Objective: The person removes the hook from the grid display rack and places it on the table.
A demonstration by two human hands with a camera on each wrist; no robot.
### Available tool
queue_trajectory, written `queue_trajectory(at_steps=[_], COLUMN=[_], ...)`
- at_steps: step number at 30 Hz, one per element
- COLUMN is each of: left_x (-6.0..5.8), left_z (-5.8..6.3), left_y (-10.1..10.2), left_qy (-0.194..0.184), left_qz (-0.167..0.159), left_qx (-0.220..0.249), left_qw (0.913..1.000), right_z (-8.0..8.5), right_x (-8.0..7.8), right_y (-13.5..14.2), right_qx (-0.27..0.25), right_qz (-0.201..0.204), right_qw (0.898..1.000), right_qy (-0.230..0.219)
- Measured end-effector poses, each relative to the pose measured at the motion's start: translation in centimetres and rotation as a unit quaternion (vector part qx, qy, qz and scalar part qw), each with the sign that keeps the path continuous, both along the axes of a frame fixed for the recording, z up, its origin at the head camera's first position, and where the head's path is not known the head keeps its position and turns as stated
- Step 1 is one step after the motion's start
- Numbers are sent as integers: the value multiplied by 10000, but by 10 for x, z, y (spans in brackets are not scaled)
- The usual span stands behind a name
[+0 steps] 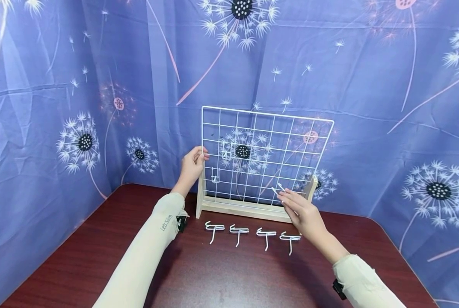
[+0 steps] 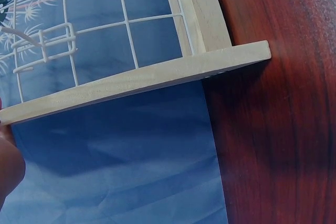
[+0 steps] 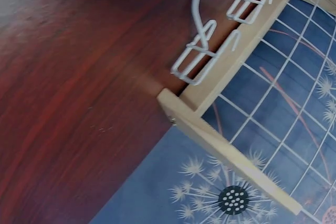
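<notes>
A white wire grid rack (image 1: 267, 116) stands upright in a pale wooden base (image 1: 244, 208). My left hand (image 1: 192, 167) grips the rack's left edge near the top of the wooden upright (image 2: 131, 80); only part of that hand shows in the left wrist view. Two white wire hooks hang at the grid's left side, an upper hook (image 1: 226, 152) and a lower hook (image 1: 215, 176). My right hand (image 1: 302, 214) pinches another white hook (image 1: 275, 191), prongs toward the grid's lower right. The right wrist view does not show this hand.
Several white hooks lie in a row before the base, the leftmost hook (image 1: 214, 227) and rightmost hook (image 1: 290, 238) among them. They rest on a dark red wooden table (image 1: 229, 273). Behind hangs a blue dandelion-print cloth (image 1: 167, 107).
</notes>
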State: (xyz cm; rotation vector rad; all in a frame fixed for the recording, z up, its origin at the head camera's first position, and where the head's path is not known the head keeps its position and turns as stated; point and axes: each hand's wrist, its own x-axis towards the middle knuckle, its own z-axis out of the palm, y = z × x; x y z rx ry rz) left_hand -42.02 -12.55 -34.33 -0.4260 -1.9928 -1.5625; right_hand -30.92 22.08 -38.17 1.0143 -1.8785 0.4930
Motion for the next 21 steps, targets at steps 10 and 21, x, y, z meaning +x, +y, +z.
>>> queue_trajectory(at_steps=[10,21], left_x=[0,-2], left_z=[-1,-2], left_y=[-2,-1], left_qy=[-5,-8], left_qz=[23,64], left_qx=[-36,-92], left_qw=[10000,9999], right_z=[-11,-25], right_x=[7,15], right_y=[9,22], right_qx=[423,899], right_qz=[242,357], right_qw=[9982,9941], right_qy=[364,493])
